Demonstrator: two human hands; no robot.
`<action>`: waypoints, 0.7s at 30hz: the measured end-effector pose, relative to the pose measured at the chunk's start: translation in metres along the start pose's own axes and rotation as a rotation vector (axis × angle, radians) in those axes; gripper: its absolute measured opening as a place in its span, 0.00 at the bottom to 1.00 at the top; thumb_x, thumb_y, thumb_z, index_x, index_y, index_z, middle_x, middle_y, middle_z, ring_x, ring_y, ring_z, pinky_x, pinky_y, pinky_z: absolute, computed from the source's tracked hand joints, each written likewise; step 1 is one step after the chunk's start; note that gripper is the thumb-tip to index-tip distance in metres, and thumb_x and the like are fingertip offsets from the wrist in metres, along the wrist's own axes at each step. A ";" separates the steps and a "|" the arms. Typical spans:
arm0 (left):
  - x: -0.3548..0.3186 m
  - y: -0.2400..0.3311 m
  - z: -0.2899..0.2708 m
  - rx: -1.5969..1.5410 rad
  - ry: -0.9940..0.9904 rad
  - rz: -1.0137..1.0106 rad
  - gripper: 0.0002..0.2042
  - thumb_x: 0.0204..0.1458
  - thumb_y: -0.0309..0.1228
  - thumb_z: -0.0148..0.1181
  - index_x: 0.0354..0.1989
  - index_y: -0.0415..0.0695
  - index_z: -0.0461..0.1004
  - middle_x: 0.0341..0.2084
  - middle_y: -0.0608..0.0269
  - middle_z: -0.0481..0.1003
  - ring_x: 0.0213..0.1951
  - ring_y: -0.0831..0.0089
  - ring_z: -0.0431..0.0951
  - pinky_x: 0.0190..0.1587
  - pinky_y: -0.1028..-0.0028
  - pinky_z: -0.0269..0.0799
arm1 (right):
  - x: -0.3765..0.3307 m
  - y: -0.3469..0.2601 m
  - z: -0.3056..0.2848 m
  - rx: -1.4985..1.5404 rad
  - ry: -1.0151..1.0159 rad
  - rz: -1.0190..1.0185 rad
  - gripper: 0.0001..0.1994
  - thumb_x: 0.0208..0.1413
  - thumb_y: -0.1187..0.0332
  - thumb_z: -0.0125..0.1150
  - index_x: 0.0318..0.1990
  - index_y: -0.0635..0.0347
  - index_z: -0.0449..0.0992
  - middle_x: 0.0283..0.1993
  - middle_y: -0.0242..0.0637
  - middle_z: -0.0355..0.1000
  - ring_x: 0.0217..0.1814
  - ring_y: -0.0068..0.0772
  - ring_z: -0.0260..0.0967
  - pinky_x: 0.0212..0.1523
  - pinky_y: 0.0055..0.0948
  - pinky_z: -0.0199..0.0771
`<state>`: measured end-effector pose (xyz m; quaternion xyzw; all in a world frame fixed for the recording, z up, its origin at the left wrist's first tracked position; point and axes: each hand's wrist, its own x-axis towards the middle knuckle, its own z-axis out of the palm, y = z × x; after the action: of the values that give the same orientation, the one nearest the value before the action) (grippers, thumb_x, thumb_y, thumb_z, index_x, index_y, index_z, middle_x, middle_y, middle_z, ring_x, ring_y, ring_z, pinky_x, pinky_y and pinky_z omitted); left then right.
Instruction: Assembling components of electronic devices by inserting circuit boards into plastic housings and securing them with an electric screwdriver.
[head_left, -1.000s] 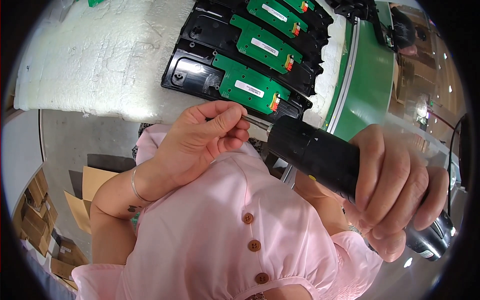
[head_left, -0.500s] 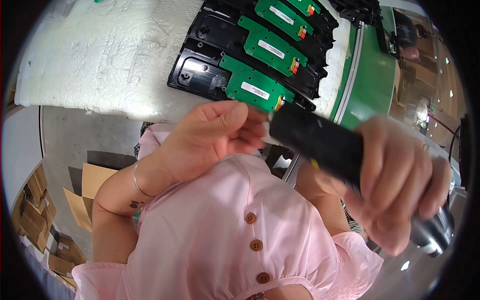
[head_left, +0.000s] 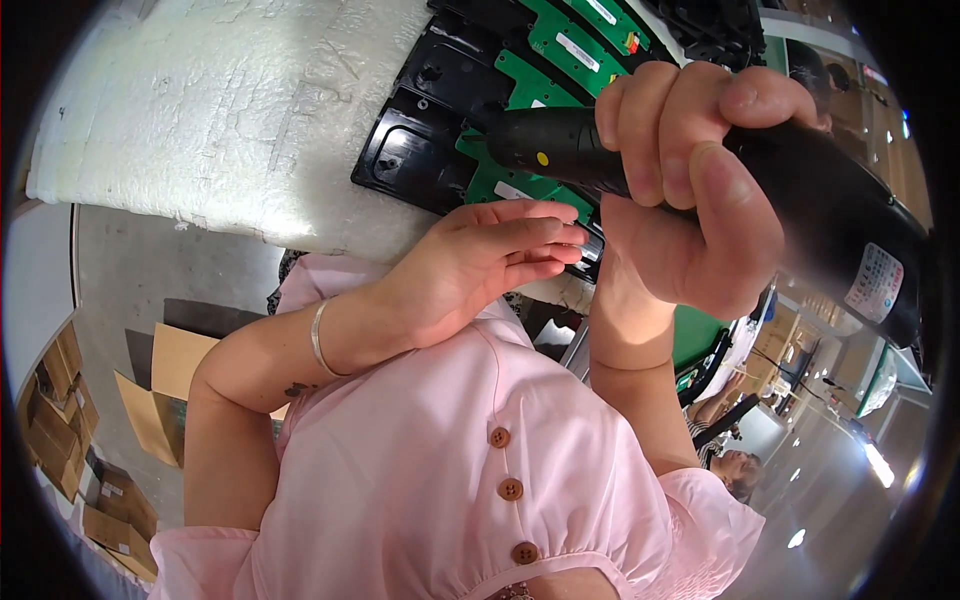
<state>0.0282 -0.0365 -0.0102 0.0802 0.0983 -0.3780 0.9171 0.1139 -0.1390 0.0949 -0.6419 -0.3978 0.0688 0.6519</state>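
My right hand [head_left: 700,180] is wrapped round a black electric screwdriver [head_left: 840,200]. Its narrower end points left over the lowest green circuit board [head_left: 505,185]; the bit cannot be made out there. That board lies in a glossy black plastic housing [head_left: 405,150], one of several in a stacked row. My left hand [head_left: 500,250] is just below the near edge of the row, with its fingers bent and its thumb against them. Whatever these fingers hold is hidden or too small to tell.
White foam sheeting [head_left: 200,130] covers the worktop to the left. Open cardboard boxes [head_left: 180,365] stand on the floor below. Dark parts [head_left: 710,30] are at the upper right, and another person [head_left: 735,465] is visible at the lower right.
The screwdriver has swung up and left, away from my left fingers to over the lowest board. My left hand has shifted a little to the right.
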 end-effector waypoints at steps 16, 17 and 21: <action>-0.004 0.005 0.006 0.015 0.047 -0.018 0.14 0.54 0.30 0.50 0.45 0.35 0.67 0.44 0.55 0.71 0.48 0.69 0.70 0.55 0.70 0.63 | 0.000 -0.008 0.003 0.031 0.310 -0.042 0.15 0.36 0.76 0.46 0.37 0.61 0.60 0.24 0.29 0.58 0.20 0.24 0.51 0.30 0.28 0.55; -0.006 0.010 0.008 0.030 0.043 -0.022 0.14 0.54 0.30 0.50 0.45 0.35 0.67 0.44 0.55 0.71 0.48 0.69 0.70 0.55 0.70 0.63 | 0.005 -0.019 -0.009 0.293 0.281 -0.095 0.15 0.35 0.77 0.46 0.37 0.61 0.61 0.26 0.29 0.59 0.21 0.24 0.50 0.32 0.27 0.54; -0.030 0.048 0.023 -0.034 0.115 -0.150 0.12 0.57 0.30 0.45 0.42 0.34 0.68 0.37 0.53 0.72 0.40 0.66 0.74 0.47 0.72 0.70 | -0.012 -0.046 -0.058 0.141 0.573 0.023 0.14 0.44 0.72 0.45 0.42 0.62 0.67 0.20 0.26 0.53 0.21 0.19 0.50 0.31 0.25 0.55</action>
<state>0.0442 0.0119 0.0230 0.0788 0.1631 -0.4388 0.8801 0.1222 -0.1992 0.1388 -0.5928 -0.1844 -0.0803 0.7798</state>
